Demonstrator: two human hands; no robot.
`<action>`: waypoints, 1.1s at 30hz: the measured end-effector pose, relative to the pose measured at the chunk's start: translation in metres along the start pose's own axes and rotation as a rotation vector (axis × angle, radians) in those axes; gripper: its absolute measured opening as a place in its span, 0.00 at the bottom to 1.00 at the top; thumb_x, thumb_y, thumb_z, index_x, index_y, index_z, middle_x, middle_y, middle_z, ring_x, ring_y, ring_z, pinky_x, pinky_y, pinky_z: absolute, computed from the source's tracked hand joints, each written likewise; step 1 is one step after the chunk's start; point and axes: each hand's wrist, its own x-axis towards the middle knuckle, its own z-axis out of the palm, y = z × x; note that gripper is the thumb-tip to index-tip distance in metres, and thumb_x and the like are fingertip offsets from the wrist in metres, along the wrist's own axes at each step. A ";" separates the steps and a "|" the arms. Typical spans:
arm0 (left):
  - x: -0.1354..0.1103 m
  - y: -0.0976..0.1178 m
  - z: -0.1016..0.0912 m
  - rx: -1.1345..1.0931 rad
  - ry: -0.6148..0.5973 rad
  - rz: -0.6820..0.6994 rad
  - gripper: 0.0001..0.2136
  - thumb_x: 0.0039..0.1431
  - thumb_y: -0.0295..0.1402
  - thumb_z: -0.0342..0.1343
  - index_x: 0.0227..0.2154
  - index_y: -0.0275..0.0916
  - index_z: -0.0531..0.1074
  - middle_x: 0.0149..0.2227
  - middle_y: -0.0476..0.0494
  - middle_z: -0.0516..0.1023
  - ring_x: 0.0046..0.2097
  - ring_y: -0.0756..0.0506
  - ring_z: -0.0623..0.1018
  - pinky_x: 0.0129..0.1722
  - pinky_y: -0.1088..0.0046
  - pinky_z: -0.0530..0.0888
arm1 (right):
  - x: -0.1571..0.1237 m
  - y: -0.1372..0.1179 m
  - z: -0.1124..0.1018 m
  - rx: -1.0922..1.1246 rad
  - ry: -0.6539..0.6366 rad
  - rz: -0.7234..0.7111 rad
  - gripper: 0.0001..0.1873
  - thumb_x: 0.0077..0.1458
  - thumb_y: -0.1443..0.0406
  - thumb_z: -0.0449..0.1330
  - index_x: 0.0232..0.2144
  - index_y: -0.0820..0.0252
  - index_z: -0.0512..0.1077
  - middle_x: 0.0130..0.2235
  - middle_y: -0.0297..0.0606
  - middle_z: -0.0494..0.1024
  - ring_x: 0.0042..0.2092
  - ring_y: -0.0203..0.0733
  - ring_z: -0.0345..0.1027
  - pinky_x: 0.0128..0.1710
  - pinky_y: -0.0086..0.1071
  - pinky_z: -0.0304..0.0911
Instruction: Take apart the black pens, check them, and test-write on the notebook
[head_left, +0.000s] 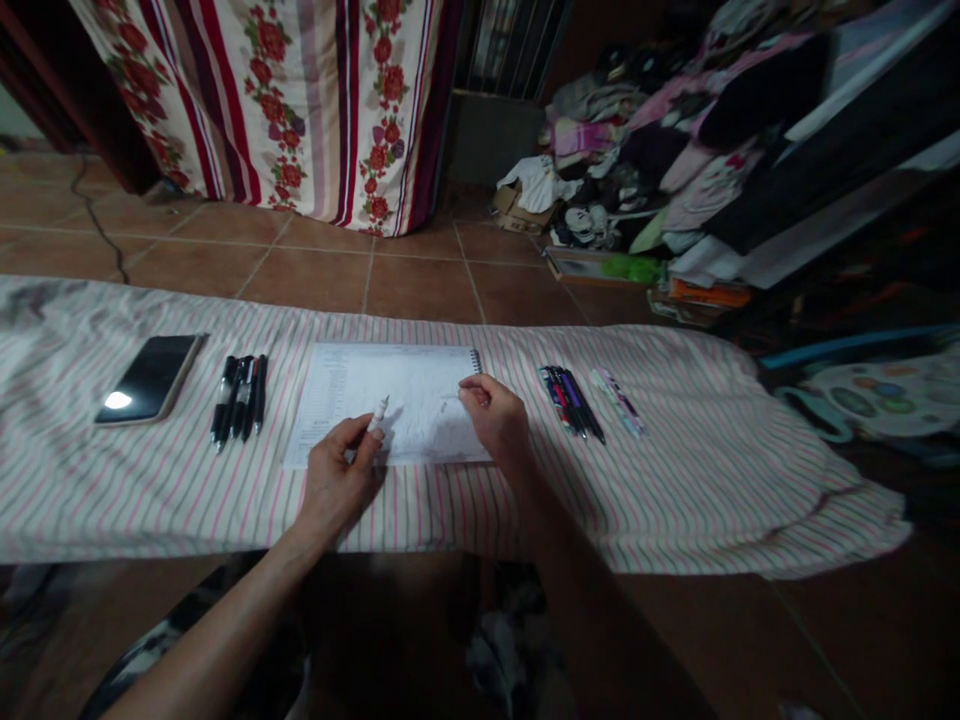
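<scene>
My left hand [343,465] is closed around a white pen barrel [379,413], its narrow dark tip pointing up and away from me. Over the right part of a spiral notebook [405,440], my right hand [495,412] pinches a small, thin, pale piece [451,397], too small to name surely. Just below those fingertips a tiny grey part [443,407] shows against the white page. Several black pens [238,398] lie in a row left of the notebook. On its right are several dark pens [574,402] and some pastel pens [619,402].
A phone [150,378] lies face up at the left on the striped cloth [450,510] covering the table. Beyond are a floral curtain [300,110], tiled floor [315,275], and a heap of clothes [600,130] with a cardboard box [521,210].
</scene>
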 end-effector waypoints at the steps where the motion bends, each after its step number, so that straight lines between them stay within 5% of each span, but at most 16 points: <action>1: 0.000 -0.001 0.000 0.000 -0.004 -0.004 0.16 0.54 0.41 0.53 0.40 0.36 0.74 0.31 0.46 0.77 0.33 0.46 0.75 0.37 0.69 0.70 | 0.000 0.002 0.000 -0.055 -0.014 -0.027 0.06 0.47 0.68 0.57 0.29 0.61 0.74 0.29 0.37 0.76 0.30 0.39 0.68 0.35 0.31 0.62; 11: 0.000 -0.003 0.001 0.003 -0.005 0.015 0.16 0.53 0.41 0.53 0.40 0.37 0.74 0.33 0.45 0.77 0.34 0.46 0.75 0.37 0.68 0.71 | -0.003 0.019 0.015 -0.273 -0.135 -0.262 0.09 0.50 0.71 0.56 0.30 0.58 0.76 0.30 0.38 0.74 0.34 0.40 0.66 0.39 0.32 0.60; 26: -0.001 0.000 0.000 0.013 -0.017 -0.006 0.15 0.53 0.40 0.53 0.38 0.37 0.75 0.29 0.46 0.77 0.33 0.46 0.75 0.36 0.68 0.70 | -0.003 0.019 0.017 -0.336 -0.192 -0.311 0.06 0.51 0.70 0.58 0.28 0.58 0.75 0.30 0.39 0.74 0.37 0.43 0.65 0.41 0.35 0.60; 30: -0.001 -0.001 0.001 0.021 -0.018 -0.006 0.15 0.53 0.41 0.53 0.39 0.37 0.74 0.30 0.45 0.77 0.33 0.46 0.75 0.36 0.68 0.71 | -0.002 0.013 0.015 -0.215 -0.179 -0.280 0.06 0.50 0.70 0.56 0.27 0.58 0.73 0.31 0.38 0.74 0.37 0.42 0.66 0.42 0.36 0.60; 33: -0.001 -0.001 0.002 0.018 -0.017 0.000 0.15 0.53 0.42 0.53 0.38 0.37 0.75 0.32 0.45 0.78 0.34 0.46 0.76 0.36 0.68 0.71 | -0.002 0.003 0.017 0.094 -0.198 -0.095 0.05 0.49 0.68 0.55 0.27 0.59 0.71 0.29 0.35 0.74 0.33 0.38 0.67 0.36 0.33 0.63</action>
